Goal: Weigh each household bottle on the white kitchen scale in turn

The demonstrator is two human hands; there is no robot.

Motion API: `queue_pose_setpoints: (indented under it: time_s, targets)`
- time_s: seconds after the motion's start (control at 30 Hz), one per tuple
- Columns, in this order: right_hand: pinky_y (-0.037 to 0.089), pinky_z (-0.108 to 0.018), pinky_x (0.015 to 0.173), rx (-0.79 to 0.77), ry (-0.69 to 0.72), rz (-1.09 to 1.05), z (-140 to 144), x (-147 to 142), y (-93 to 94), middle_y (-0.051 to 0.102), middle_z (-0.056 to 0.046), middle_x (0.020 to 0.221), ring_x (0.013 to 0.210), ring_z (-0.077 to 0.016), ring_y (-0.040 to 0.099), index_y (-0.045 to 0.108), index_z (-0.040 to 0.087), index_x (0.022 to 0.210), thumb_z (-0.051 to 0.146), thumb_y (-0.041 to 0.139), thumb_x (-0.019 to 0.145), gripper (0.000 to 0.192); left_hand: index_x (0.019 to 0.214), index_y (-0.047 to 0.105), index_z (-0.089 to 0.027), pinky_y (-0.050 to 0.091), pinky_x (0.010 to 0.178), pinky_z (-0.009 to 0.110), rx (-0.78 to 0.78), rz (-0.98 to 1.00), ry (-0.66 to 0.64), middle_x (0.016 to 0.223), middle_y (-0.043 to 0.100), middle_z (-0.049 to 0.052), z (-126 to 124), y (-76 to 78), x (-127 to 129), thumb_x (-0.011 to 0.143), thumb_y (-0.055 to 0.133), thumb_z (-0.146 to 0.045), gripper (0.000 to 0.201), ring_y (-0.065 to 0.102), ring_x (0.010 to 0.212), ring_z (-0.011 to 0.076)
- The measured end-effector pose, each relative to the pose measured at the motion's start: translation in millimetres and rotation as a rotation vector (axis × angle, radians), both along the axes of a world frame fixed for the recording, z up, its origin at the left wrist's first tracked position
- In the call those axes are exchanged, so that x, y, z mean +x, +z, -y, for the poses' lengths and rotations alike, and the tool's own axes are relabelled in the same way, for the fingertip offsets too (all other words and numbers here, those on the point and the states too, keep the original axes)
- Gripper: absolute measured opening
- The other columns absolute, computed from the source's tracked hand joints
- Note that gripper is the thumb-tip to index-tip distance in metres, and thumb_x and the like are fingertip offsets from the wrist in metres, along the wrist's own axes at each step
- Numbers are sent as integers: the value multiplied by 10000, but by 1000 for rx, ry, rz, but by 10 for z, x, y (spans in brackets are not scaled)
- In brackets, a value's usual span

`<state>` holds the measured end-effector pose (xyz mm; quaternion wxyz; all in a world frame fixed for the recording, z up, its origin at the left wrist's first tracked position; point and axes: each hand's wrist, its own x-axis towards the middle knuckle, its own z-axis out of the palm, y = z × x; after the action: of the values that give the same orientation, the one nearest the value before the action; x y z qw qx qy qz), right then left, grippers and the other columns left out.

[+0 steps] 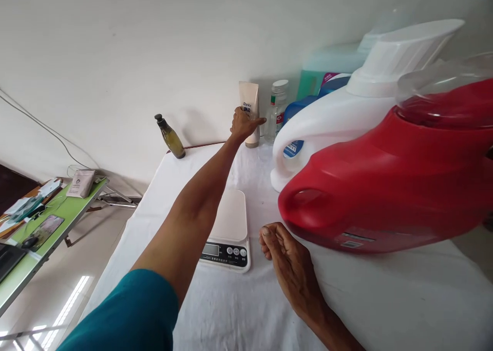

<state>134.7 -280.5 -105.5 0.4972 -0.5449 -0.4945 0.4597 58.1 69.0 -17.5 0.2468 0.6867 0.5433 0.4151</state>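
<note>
Here the left hand (243, 125) reaches far across the bench (215, 310), its fingers (259, 120) wrapped round the lower part of a cream tube (249, 107) that stands cap-down against the wall. Just right of the tube stands a clear bottle (276, 109); well to its left, a pump bottle (170, 136) of olive liquid tilts. The right hand (287, 258) rests loosely curled on the white cloth, gripping nothing — seemingly bracing the long reach — just beside a white kitchen scale (229, 227) and the red jug (389, 181). The forearm hides part of the scale; the red jug and the white jug (327, 130) behind it loom close, so what stands behind them is hard to make out.
</note>
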Motion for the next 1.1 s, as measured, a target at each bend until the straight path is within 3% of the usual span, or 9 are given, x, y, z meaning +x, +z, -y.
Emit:
queue_pose_setpoints:
  time_s: [0.1,0.27,0.4,0.53,0.67,0.77,1.1]
  targets:
    - [455,-273,620,-12,5,-5,-9,-3,-13,551,5,724,660,-159,511,516,254,798,715,477,1039,521,1223,511,-205,527,1054,443,-82,-2,40,1384,654,188,55,17,-56,760,934,-328,640,644,1297,308]
    - [486,-288,664,-11,4,19,-6,9,-16,605,-11,772,692,-168,560,538,249,823,734,472,1032,532,1108,511,-209,541,977,394,0,-2,120,1262,701,133,390,200,-343,752,938,-310,564,676,1178,270]
    - [498,-291,681,-9,11,33,5,17,-9,623,-13,781,712,-172,583,550,247,834,730,469,1038,530,1057,540,-210,576,917,373,75,-6,67,1218,720,106,914,505,-778,716,969,-344,564,694,1130,260]
    - [508,-285,660,-16,6,15,7,11,-2,634,-19,785,706,-173,587,574,246,834,740,493,1021,535,1080,602,-213,620,877,407,109,-10,-30,1165,742,89,1644,711,-1201,676,983,-456,606,723,1085,279]
    - [528,-289,667,-26,-11,11,-3,-1,9,663,-37,804,709,-179,600,621,238,850,769,526,984,556,1107,645,-229,635,811,429,52,37,-70,1107,753,87,2290,655,-1417,617,1003,-448,645,742,1053,305]
    - [528,-298,663,-20,-17,33,-9,-5,14,670,-44,802,704,-185,604,632,235,850,783,530,969,570,1090,676,-238,629,819,434,26,65,-61,1108,759,87,2555,542,-1461,590,1017,-406,628,738,1040,303]
    - [535,-305,682,-21,-27,58,-10,-10,11,671,-45,808,716,-186,616,633,230,852,781,529,970,573,1177,656,-240,626,847,441,-35,65,-54,1216,745,104,2612,395,-1455,615,1006,-421,686,720,1093,308]
